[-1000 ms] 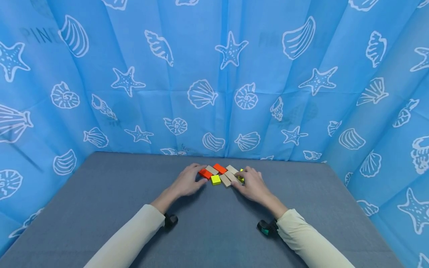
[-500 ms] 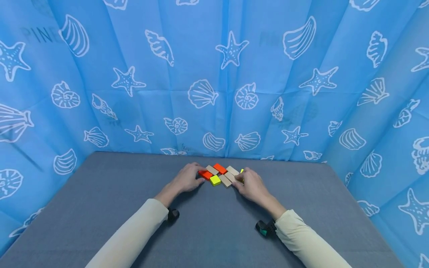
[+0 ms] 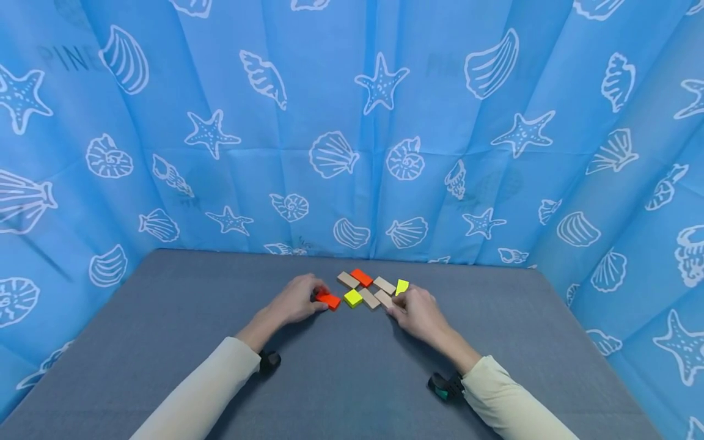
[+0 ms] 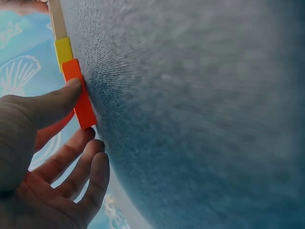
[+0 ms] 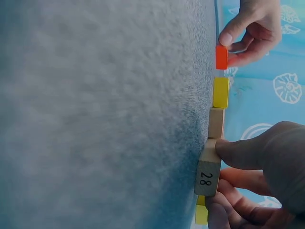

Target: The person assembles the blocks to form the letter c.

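Observation:
My left hand (image 3: 297, 299) pinches a red block (image 3: 329, 300) at the left of a loose cluster. In the left wrist view the thumb presses the near side of that red block (image 4: 85, 107). At the cluster's right, my right hand (image 3: 422, 313) pinches a plain wooden block (image 3: 384, 299), whose end reads 28 in the right wrist view. Between the hands lie a yellow block (image 3: 353, 298) and another plain wooden block (image 3: 369, 298). A second yellow block (image 3: 402, 286) is partly hidden behind my right fingers.
Behind these lie a plain wooden block (image 3: 348, 280), a second red block (image 3: 362, 277) and a further wooden block (image 3: 384, 285). All rest on a grey cloth-covered table (image 3: 352, 379). A blue shell-patterned curtain (image 3: 297, 171) hangs along its back and sides.
My left hand has drawn the red block left and towards me, away from the cluster. My right hand has shifted slightly nearer with its wooden block, showing more of the yellow block behind.

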`<state>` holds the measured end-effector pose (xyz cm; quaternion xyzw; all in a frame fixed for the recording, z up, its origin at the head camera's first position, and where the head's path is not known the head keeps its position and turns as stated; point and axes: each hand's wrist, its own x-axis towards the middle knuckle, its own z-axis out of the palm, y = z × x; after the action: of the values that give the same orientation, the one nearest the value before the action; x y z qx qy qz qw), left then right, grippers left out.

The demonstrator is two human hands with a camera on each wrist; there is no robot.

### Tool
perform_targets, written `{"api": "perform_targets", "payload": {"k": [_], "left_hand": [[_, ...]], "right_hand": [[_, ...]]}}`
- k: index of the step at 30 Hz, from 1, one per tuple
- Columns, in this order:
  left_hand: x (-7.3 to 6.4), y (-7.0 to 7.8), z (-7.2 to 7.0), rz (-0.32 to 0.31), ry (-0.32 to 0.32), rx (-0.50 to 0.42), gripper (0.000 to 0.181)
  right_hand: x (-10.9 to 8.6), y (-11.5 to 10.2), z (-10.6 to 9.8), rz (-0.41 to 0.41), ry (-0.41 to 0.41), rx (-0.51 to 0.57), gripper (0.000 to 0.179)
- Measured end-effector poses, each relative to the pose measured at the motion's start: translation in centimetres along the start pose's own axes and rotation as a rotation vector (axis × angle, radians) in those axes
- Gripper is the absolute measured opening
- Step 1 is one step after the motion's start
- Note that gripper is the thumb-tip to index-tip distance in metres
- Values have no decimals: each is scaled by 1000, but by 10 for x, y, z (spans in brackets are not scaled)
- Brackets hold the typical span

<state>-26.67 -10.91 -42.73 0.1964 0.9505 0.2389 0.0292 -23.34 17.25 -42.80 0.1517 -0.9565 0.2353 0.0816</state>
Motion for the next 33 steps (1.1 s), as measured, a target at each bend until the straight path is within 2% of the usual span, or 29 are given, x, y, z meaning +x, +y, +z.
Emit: {"api": "perform_targets", "payload": {"k": [6,11,16,22,33], "left_hand": [[-10,-1,-2,21,-20,-28,25],[-17,1,-1,7,-59,-62,23],[-20,4,0,5,-77,-67,21],[-24,5,0,14,-82,-76,22],[-31,14,4,12,-100,-89,25]], "right_hand": [[-10,0,-4,47,-43,69,20],[-19,-3,-5,83,-71,97,20],[-27,-6,-7,86,-80,119,18],[-34,-8,-9,51,-117,171,18],[-40,-11,-10,-31,-242,247,19]]}}
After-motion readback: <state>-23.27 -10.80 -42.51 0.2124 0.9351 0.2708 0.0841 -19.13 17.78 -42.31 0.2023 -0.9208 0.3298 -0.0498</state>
